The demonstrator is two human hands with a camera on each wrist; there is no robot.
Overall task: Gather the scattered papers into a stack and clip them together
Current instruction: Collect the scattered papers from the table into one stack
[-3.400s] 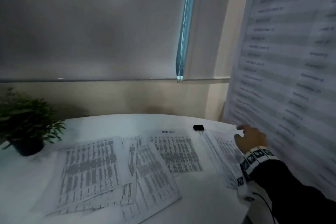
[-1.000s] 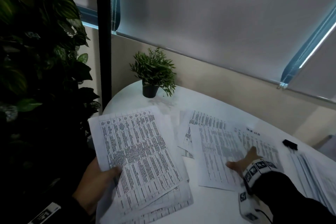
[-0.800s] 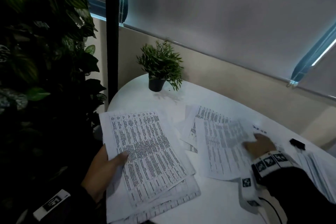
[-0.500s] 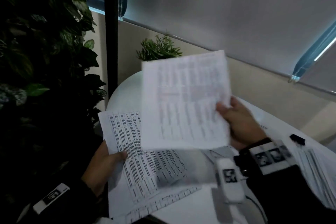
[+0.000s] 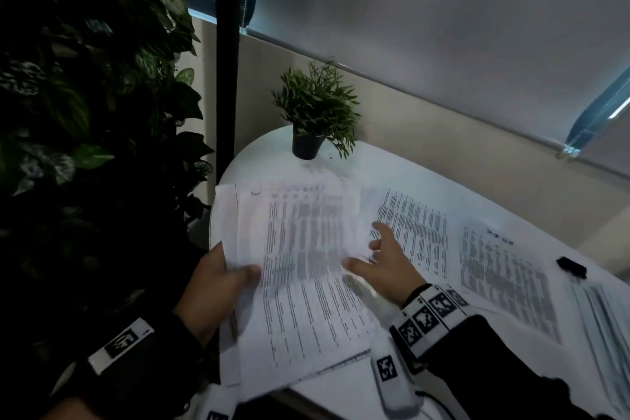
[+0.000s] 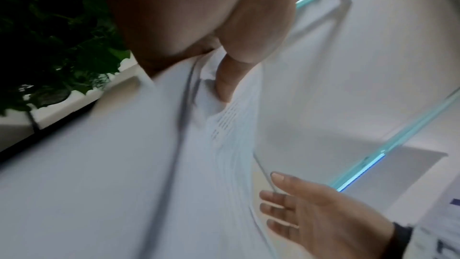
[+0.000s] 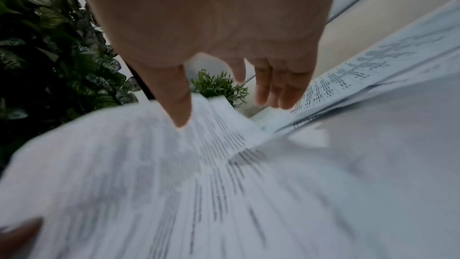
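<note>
Papers are sitting in a rough stack (image 5: pixel 300 286) at the near left edge of the white table (image 5: pixel 375 160), and the left hand (image 5: pixel 214 286) is gripping that stack by its left side — thumb curled over the top sheet, fingers underneath. The right hand (image 5: pixel 385 269) is hovering just beside the stack's right edge, fingers spread and relaxed, holding nothing. More printed sheets are lying loose further right: one sheet (image 5: pixel 412 232) just past the right fingertips, another sheet (image 5: pixel 504 286) beyond it, and a further pile (image 5: pixel 603 327) at the frame's right edge. A black binder clip (image 5: pixel 571 268) is resting on the table near that pile — well apart from both hands. A small potted plant (image 5: pixel 315 112) is standing at the table's far end.
</note>
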